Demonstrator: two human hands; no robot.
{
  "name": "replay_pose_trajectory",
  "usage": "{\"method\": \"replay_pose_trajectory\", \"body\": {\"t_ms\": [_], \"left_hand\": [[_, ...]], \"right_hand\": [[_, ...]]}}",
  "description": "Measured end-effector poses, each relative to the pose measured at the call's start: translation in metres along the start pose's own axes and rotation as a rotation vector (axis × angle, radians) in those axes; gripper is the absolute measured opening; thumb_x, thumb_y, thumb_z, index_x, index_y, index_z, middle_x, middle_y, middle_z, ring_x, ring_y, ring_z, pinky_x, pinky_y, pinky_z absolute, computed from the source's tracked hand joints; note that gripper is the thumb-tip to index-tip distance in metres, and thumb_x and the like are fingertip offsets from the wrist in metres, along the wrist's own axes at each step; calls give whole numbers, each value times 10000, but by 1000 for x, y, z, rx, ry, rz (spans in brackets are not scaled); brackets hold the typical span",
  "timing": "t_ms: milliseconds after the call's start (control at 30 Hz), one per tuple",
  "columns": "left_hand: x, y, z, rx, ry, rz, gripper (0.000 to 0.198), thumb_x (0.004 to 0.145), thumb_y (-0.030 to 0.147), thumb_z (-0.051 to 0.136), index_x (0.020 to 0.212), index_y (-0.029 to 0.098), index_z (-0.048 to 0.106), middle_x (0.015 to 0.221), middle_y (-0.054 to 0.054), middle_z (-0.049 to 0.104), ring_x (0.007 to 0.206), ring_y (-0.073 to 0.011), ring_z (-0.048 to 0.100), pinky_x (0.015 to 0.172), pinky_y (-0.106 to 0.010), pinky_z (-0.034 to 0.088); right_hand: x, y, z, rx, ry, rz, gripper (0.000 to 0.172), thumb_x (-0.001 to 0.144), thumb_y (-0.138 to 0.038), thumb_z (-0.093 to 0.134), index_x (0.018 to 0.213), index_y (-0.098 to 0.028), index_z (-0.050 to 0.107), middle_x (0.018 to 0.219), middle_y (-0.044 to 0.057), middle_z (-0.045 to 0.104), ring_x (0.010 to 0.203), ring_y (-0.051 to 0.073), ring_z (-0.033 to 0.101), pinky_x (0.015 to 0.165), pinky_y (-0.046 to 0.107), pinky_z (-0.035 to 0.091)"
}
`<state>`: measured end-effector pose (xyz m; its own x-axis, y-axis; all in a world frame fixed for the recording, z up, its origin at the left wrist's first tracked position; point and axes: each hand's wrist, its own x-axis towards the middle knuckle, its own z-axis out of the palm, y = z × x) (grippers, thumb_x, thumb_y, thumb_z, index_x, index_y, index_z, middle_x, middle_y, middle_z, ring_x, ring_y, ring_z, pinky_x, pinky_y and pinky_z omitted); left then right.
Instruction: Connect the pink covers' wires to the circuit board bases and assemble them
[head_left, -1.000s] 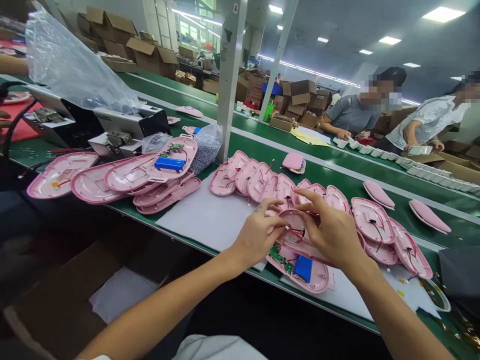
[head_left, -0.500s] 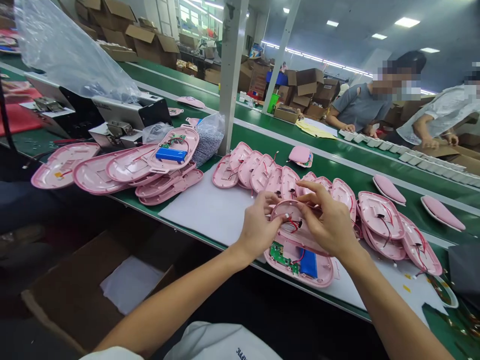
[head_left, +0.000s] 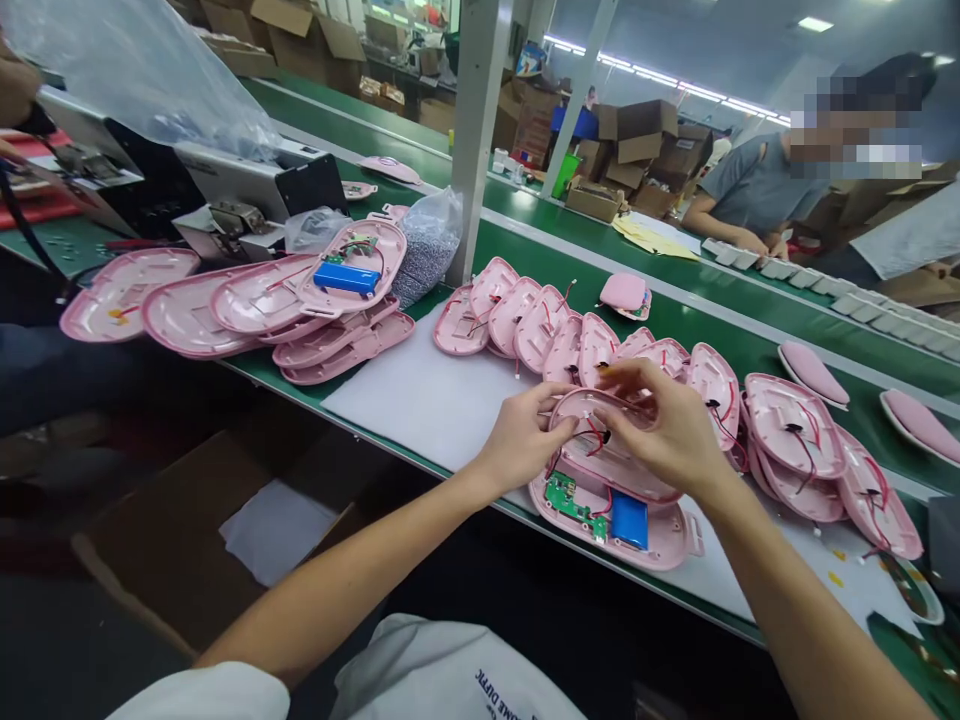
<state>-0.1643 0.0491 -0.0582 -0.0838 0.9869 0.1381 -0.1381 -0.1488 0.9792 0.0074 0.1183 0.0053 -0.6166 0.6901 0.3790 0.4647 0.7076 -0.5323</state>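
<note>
Both my hands hold one pink oval shell half [head_left: 600, 450] with red and black wires inside it. My left hand [head_left: 521, 440] grips its left edge and my right hand [head_left: 667, 430] grips its top and right side. It hangs tilted just above a second pink shell [head_left: 660, 545] lying on the white sheet [head_left: 427, 400], which carries a green circuit board [head_left: 568, 494] and a blue battery [head_left: 628, 520]. Behind my hands a row of wired pink shells [head_left: 525, 320] leans across the belt.
At left lies a stack of larger pink shells [head_left: 187, 315], one with a blue battery [head_left: 346, 277], next to a bag of small parts [head_left: 424, 255] and a grey machine [head_left: 255, 180]. A post [head_left: 476, 130] rises behind. A person [head_left: 757, 185] works across the green belt [head_left: 697, 340]. An open carton [head_left: 187, 560] stands below.
My hands have kept the shell half and lifted its left end a little while turning it. The camera has tipped down and to the right.
</note>
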Motion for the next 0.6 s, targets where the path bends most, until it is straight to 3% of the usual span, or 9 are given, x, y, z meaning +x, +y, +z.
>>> {"method": "replay_pose_trajectory", "body": {"t_ms": [67,100,267,500,600], "left_hand": [[1,-2,0,-46,6,-17,336,837,171,647,1168,157,594,1014,-70,706,726,-155,695,605,-181,527],[1,-2,0,-54,4,-11,334,833,165,653,1163,155,599,1027,-73,707,743,-161,700,623,-185,537],[2,-2,0,-70,-5,47,306,836,132,654,1138,148,612,995,-62,720,736,-143,696,673,-189,558],[1,-4,1,-87,-15,65,293,843,119,640,1135,142,619,1061,-80,706,787,-155,700,692,-192,564],[-1,-5,1,-88,-4,56,300,835,123,654,1131,143,617,1025,-78,711,787,-159,703,659,-173,550]], "right_hand": [[1,-3,-9,18,-80,-82,118,920,-331,559,974,-229,581,1123,22,630,1036,189,594,873,318,458],[2,-5,-13,-20,-136,-113,137,957,-334,503,928,-222,578,1162,23,613,1075,188,573,903,323,440],[7,-10,-13,-383,-322,-207,190,1000,-269,416,909,-205,571,1167,30,596,1009,172,568,784,290,424],[8,-17,3,-664,-274,-279,188,957,-249,478,847,-195,619,1011,40,649,901,197,572,673,304,391],[12,-22,1,-732,-219,-121,203,874,-315,610,711,-193,608,805,33,657,763,199,584,567,298,333]]}}
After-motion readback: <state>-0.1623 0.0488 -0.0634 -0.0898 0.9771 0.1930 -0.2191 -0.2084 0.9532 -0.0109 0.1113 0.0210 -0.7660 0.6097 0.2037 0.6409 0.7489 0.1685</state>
